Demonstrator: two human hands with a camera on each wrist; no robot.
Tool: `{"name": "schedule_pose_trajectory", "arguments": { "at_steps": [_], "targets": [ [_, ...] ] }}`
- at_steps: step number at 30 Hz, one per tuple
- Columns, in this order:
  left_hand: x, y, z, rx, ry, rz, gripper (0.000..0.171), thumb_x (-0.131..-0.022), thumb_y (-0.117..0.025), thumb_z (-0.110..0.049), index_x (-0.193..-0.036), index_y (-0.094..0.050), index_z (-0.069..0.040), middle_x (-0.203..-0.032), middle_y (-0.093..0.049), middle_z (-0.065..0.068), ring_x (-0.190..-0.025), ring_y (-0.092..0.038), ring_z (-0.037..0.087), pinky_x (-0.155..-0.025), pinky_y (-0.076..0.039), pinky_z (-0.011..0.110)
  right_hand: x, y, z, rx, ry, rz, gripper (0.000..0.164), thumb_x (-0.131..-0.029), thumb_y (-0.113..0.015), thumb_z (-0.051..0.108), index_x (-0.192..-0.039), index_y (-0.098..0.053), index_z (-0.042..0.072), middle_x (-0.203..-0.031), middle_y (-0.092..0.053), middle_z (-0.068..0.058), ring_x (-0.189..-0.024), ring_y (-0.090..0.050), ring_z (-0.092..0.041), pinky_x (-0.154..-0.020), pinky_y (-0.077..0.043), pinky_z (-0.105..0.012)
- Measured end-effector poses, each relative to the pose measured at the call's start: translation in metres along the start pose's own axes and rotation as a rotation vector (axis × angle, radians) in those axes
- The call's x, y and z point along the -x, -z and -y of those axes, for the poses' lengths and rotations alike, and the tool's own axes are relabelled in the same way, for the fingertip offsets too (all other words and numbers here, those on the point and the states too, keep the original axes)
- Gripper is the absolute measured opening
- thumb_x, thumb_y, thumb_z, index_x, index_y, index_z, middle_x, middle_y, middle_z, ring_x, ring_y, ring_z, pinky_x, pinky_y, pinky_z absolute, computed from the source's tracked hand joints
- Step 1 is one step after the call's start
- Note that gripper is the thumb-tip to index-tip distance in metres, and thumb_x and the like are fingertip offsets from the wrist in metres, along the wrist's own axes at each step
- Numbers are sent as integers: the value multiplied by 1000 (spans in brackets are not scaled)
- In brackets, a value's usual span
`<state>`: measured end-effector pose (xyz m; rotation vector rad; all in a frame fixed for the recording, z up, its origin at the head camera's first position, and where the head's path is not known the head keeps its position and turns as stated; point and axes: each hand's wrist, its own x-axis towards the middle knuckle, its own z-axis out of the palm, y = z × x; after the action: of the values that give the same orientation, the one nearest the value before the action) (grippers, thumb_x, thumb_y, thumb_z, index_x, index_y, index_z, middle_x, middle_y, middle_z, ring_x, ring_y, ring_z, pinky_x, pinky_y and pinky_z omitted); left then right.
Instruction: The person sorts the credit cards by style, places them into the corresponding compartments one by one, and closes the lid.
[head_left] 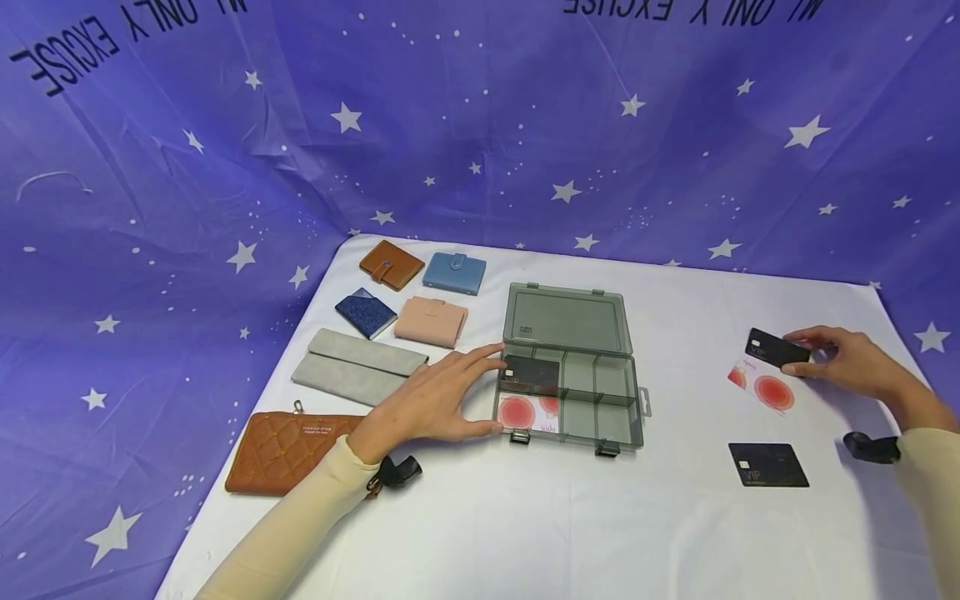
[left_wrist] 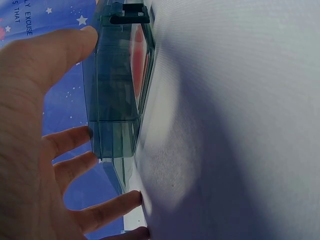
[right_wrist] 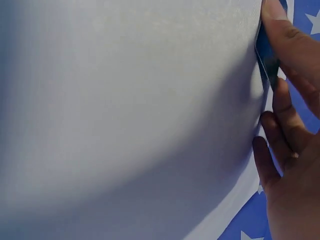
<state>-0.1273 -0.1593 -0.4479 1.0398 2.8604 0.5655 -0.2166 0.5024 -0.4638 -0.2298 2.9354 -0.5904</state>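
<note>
A grey translucent compartment box point(head_left: 600, 427) lies with its lid point(head_left: 567, 321) folded back. In its left compartments are a black card point(head_left: 534, 377) and a white card with red circles point(head_left: 517, 412). My left hand point(head_left: 431, 400), fingers spread, touches the box's left side; in the left wrist view its thumb point(left_wrist: 75, 42) rests at the box wall. At the right, my right hand point(head_left: 855, 358) pinches a black VIP card point(head_left: 768, 350) between thumb and fingers. That card overlaps a white card with red circles point(head_left: 772, 392). Another black VIP card point(head_left: 768, 465) lies nearer the front.
Left of the box lie a brown wallet point(head_left: 392, 265), a blue wallet point(head_left: 454, 273), a pink wallet point(head_left: 431, 322), a dark blue card holder point(head_left: 365, 313), a grey long wallet point(head_left: 360, 362) and a quilted brown wallet point(head_left: 281, 454). A purple star-printed cloth point(head_left: 480, 125) hangs behind the white table point(head_left: 600, 533).
</note>
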Motion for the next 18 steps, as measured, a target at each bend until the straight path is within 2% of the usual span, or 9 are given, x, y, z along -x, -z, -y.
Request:
{"name": "schedule_pose_trajectory", "arguments": {
  "at_steps": [2,6,8,10,12,14,16,17,18],
  "targets": [
    [0,0,0,2,3,1,89,-88,-71,-76,-160,-50,-28,-176,-29,-12,-140,-55,25,-89,-55,62,2,-1,0,3,-14,-16,70,-86,-93,31,-134,-62,-9,-121,-61,-43,-107,-55,-55,-88,-41,-71],
    [0,0,0,1,6,8,89,-89,-70,-76,-161,-49,-27,-176,-29,-11,-141,-54,25,-89,-55,62,11,-3,8,-12,-56,-52,71,-90,-90,32,-140,-58,-7,-129,-55,-49,-115,-50,-66,-91,-40,-78],
    [0,1,0,0,8,11,89,-89,-70,-76,-161,-49,-27,-176,-29,-11,-142,-53,25,-88,-55,62,15,-5,12,-15,-58,-85,66,-93,-88,30,-142,-58,-3,-125,-59,-46,-112,-54,-64,-85,-47,-71],
    [0,2,1,-3,10,14,89,-89,-69,-77,-161,-49,-27,-176,-28,-11,-142,-53,25,-88,-55,61,19,-6,16,-11,-49,-129,55,-98,-82,25,-141,-60,1,-119,-64,-43,-105,-59,-59,-76,-48,-57],
    [0,2,1,-5,12,12,89,-89,-69,-77,-161,-49,-28,-176,-28,-12,-142,-53,25,-88,-55,61,21,-7,17,-10,-25,-179,43,-101,-78,20,-138,-64,4,-111,-69,-38,-91,-68,-36,-69,-45,-40],
    [0,1,1,-1,14,15,89,-89,-69,-77,-160,-49,-29,-176,-28,-12,-142,-53,24,-88,-55,62,23,-8,17,-30,-15,-228,35,-103,-73,17,-136,-68,6,-106,-72,-36,-82,-65,-9,-66,-43,-29],
    [0,1,1,0,15,16,89,-89,-69,-77,-160,-49,-29,-176,-28,-12,-141,-54,24,-89,-55,62,25,-8,19,-74,-24,-273,33,-103,-72,15,-134,-70,6,-108,-73,-34,-80,-55,14,-65,-42,-19],
    [0,0,1,2,16,16,89,-89,-69,-77,-160,-49,-29,-176,-28,-12,-141,-54,24,-89,-55,63,26,-8,20,-105,-34,-297,32,-103,-73,16,-133,-71,7,-106,-77,-23,-80,-47,23,-64,-41,-13],
    [0,0,1,2,16,17,89,-89,-69,-77,-160,-49,-29,-176,-28,-12,-141,-54,24,-89,-55,63,27,-7,23,-133,-45,-320,32,-103,-73,17,-133,-72,7,-104,-79,-9,-81,-45,26,-65,-40,-10]
  ]
}}
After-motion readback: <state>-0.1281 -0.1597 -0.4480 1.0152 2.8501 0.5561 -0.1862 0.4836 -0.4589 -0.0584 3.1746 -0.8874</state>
